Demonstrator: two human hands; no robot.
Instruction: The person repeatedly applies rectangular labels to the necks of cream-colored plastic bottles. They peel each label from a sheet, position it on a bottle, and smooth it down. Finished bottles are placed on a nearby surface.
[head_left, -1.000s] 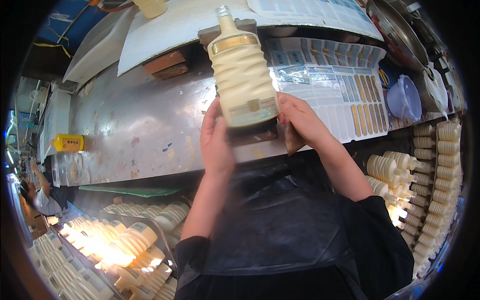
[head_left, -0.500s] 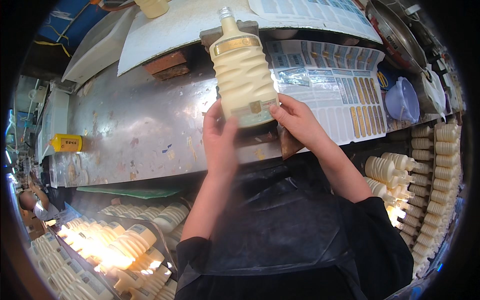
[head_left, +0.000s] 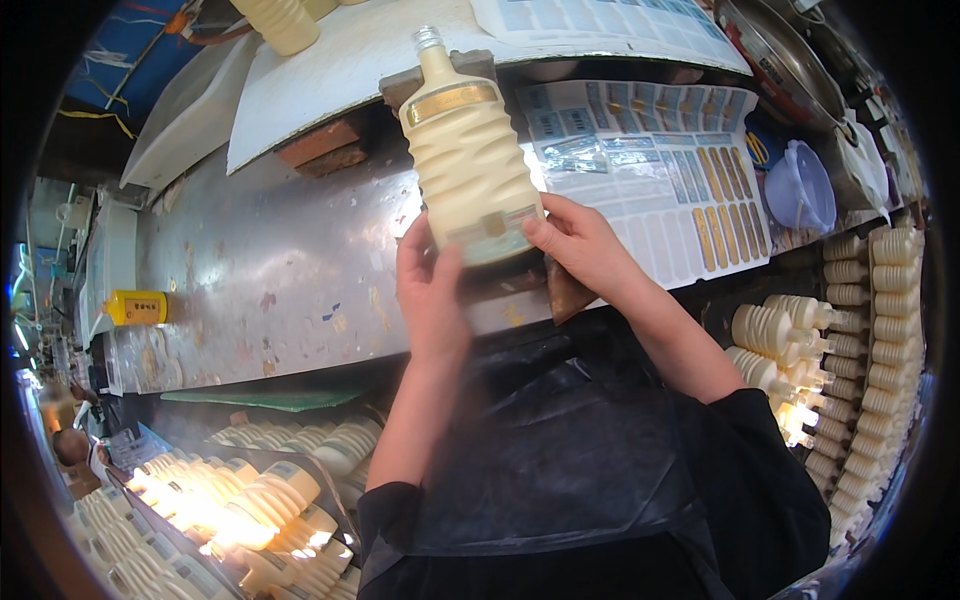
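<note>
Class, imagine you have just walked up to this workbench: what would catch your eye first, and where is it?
First, the ribbed cream bottle with a gold neck band, lying at the centre of the metal bench between the left hand and the right hand, which press on its lower end. Next, the sheets of stickers just right of it. Then the rows of matching bottles at the far right and lower left.

A cream-coloured ribbed plastic bottle (head_left: pixel 468 160) with a gold neck band and small clear cap, seemingly full, is held upright, leaning slightly left, over the table's near edge.
</note>
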